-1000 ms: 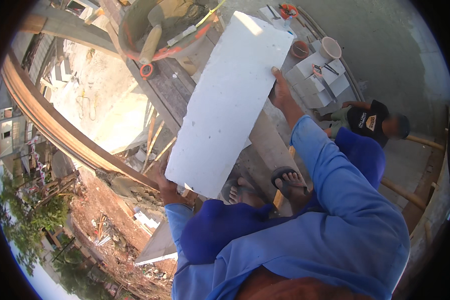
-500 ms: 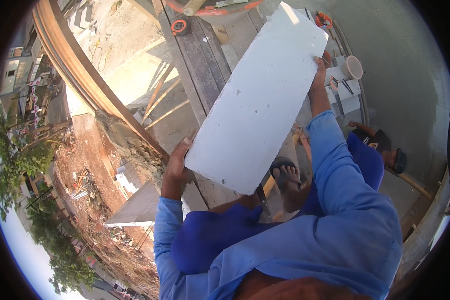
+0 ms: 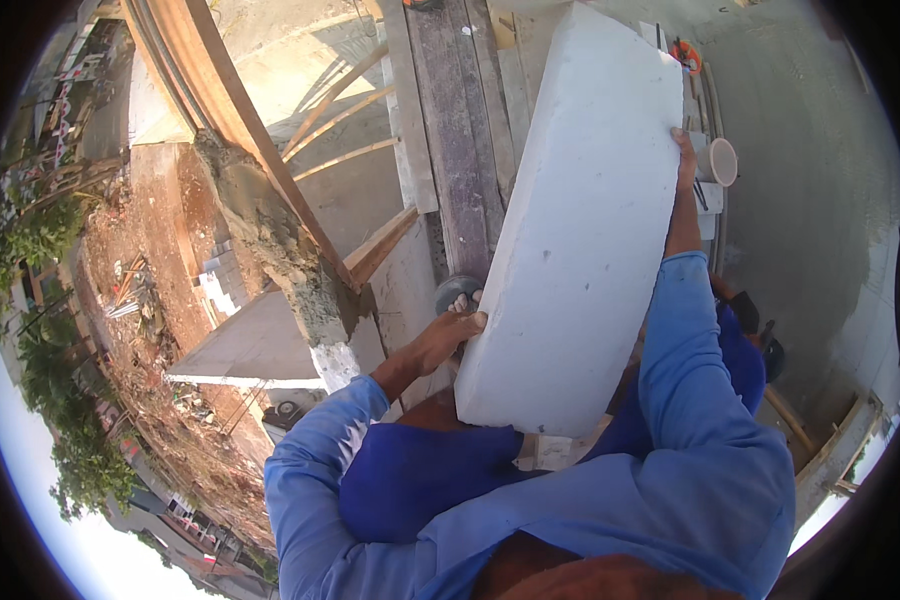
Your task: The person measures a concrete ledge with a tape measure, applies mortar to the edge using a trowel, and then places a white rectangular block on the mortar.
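A large white lightweight concrete block (image 3: 585, 230) is held up in front of me, slanting from near my lap toward the far right. My left hand (image 3: 445, 338) is closed on its left edge near the lower end, the thumb on the front face. Higher up, my right hand (image 3: 684, 165) grips the right edge; most of those fingers are hidden behind the block. The broad face has small pits, and its narrow left side now shows. My sandalled foot (image 3: 460, 295) is partly visible beyond my left hand.
Weathered planks (image 3: 450, 130) run away behind the block. To the left stands a mortar-covered wall edge (image 3: 260, 220) beside a timber beam (image 3: 240, 110), with a drop to rubble ground. A pale bucket (image 3: 720, 162) sits at right, near another person (image 3: 745, 310), partly hidden.
The block has swung more upright, shifted right and come nearer my body, turning so that its left side shows. My left hand has moved right and up with it.
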Demonstrator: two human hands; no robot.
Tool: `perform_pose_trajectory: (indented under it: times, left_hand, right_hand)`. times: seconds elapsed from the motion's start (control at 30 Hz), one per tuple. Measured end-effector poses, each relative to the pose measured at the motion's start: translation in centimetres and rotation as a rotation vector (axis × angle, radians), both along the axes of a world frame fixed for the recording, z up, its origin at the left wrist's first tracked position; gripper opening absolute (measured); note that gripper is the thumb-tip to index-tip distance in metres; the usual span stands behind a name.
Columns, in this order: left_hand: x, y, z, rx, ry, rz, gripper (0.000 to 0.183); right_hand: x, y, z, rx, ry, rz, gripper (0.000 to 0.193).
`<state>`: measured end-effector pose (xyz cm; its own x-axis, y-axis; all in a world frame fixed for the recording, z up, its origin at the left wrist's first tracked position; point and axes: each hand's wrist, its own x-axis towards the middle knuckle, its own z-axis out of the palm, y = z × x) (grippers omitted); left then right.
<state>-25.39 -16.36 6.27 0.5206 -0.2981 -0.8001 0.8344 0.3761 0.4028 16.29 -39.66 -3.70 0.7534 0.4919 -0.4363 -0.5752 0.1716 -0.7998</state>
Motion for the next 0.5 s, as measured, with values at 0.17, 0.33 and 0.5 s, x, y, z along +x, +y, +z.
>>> perform_pose_trajectory:
  times: [0.17,0.33,0.5]
  left_hand:
    - [-1.4,-0.6,-0.5,-0.140,-0.033,-0.115,0.068]
    - [-5.1,-1.9,-1.2,-0.269,-0.039,-0.165,0.069]
    - [-5.5,-2.9,-1.1,-0.377,-0.069,-0.215,0.082]
  right_hand:
    - [-1.5,1.9,0.9,-0.028,-0.056,-0.013,0.052]
    - [-5.1,6.8,4.1,-0.113,-0.004,0.041,0.050]
    - [-6.4,12.1,3.8,-0.061,0.160,0.245,0.054]
